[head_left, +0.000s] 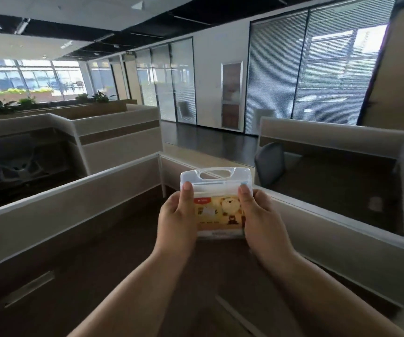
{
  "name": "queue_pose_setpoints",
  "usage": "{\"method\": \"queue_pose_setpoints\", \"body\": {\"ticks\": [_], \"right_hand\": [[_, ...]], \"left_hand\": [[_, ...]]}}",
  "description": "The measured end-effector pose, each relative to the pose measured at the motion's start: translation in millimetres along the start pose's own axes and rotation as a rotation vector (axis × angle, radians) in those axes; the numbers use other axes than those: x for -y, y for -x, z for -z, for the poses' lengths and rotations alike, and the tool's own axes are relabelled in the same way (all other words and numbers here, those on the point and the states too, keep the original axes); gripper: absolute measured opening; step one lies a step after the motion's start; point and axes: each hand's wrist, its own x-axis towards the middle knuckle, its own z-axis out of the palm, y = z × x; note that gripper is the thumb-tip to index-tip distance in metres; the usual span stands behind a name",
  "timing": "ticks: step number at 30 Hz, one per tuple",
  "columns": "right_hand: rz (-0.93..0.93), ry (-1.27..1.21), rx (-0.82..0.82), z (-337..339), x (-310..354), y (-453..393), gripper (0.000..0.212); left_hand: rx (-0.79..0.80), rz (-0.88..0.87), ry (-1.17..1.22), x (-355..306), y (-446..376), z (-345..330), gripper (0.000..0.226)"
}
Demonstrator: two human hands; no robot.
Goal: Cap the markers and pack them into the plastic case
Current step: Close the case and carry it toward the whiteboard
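Plastic case sits mid-frame, just right of centre, held up above the desk. Left hand & right hand each grip a side, thumbs on the lid. Lid looks closed; no loose markers in view, so packing prob. done, tho contents can't be confirmed.

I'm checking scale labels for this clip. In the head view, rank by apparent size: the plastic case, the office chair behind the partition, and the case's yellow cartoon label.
1. Plastic case and office chair look alike in size; the chair is farther and partly hidden, so I won't rank them.
2. Yellow cartoon label, smallest, since it sits within the case.
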Motion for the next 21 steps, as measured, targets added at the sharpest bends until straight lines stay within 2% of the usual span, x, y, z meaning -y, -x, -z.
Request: {"method": "queue_pose_setpoints", "body": {"ticks": [7, 13, 18, 21], "right_hand": [[-0.01, 0.026, -0.213, 126.3, 15.5, -14.4, 0.037], [0.035, 0.119, -0.411, 196.7, 29.6, -0.7, 0.031], [0.038, 0.228, -0.596, 238.2, 38.2, 23.3, 0.047], [0.062, 0.252, -0.716, 255.7, 43.6, 38.0, 0.051]], "left_hand": [[0.155, 0.024, 0.061, 9.2, -1.9, -131.4, 0.041], [0.342, 0.044, 0.073, 9.9, 2.8, -211.3, 0.044], [0.53, 0.047, 0.09, 12.3, 13.9, -262.8, 0.052], [0.624, 0.052, 0.136, 11.3, 22.0, -286.6, 0.047]]}}
